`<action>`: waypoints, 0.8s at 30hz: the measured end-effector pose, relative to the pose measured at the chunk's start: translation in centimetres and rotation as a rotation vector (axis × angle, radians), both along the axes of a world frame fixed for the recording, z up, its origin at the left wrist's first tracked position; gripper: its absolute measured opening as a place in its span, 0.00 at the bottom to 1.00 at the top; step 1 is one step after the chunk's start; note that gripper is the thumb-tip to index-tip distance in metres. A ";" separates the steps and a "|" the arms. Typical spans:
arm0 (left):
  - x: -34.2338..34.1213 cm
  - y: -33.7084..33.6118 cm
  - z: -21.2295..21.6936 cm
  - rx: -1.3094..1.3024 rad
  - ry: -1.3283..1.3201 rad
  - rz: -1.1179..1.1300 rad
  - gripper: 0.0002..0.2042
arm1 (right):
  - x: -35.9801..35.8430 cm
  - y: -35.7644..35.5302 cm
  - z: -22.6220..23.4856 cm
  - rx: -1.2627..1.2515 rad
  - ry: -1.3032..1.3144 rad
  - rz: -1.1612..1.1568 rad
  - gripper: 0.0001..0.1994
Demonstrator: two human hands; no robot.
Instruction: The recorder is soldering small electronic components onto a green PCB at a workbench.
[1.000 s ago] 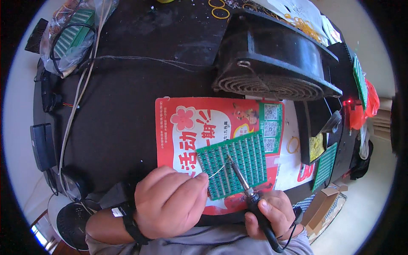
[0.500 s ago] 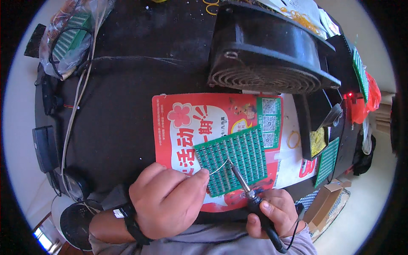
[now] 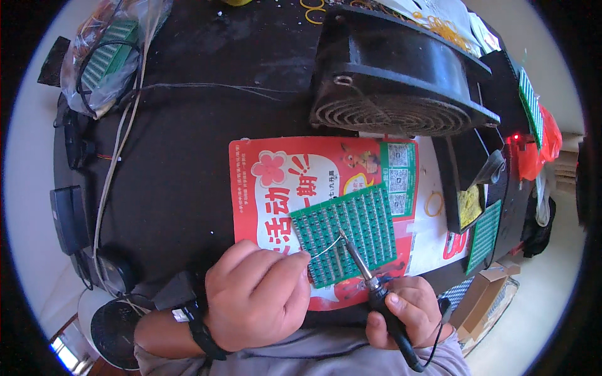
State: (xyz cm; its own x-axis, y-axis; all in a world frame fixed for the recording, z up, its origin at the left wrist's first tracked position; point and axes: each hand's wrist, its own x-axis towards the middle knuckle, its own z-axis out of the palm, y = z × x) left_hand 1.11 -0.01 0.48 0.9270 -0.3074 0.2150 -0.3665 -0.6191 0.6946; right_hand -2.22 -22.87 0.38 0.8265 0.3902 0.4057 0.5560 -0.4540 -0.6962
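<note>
A green circuit board lies on a red printed flyer on the dark table. My right hand grips a black-handled soldering iron, its tip resting on the board's near part. My left hand pinches a thin solder wire whose end meets the iron's tip. A black band sits on my left wrist.
A large black fan stands behind the flyer. A plastic bag with green boards and cables lies far left. Black adapters line the left edge. More green boards and a yellow sponge holder sit at right.
The view has tilted, so everything sits lower and nearer in the picture. The iron tip and solder wire stay on the board's near part; both hands keep their hold.
</note>
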 end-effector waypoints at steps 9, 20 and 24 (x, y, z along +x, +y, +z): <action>-0.4 -0.4 1.8 -0.003 0.188 0.126 0.09 | 0.1 -0.4 -0.8 0.105 -0.065 -0.008 0.16; -2.7 0.6 3.4 -0.188 0.209 0.230 0.10 | -0.2 -0.3 -0.3 0.049 -0.054 0.011 0.17; -3.2 1.4 1.9 -0.064 0.079 0.160 0.12 | -0.1 -0.3 -0.3 0.018 -0.052 0.010 0.17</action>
State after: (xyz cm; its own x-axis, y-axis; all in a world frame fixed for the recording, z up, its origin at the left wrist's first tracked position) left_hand -2.08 1.43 2.42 0.9776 -0.1431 0.1540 -0.2099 -0.6186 0.7571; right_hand -2.36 -23.16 0.06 0.8004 0.3900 0.4552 0.5959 -0.4359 -0.6745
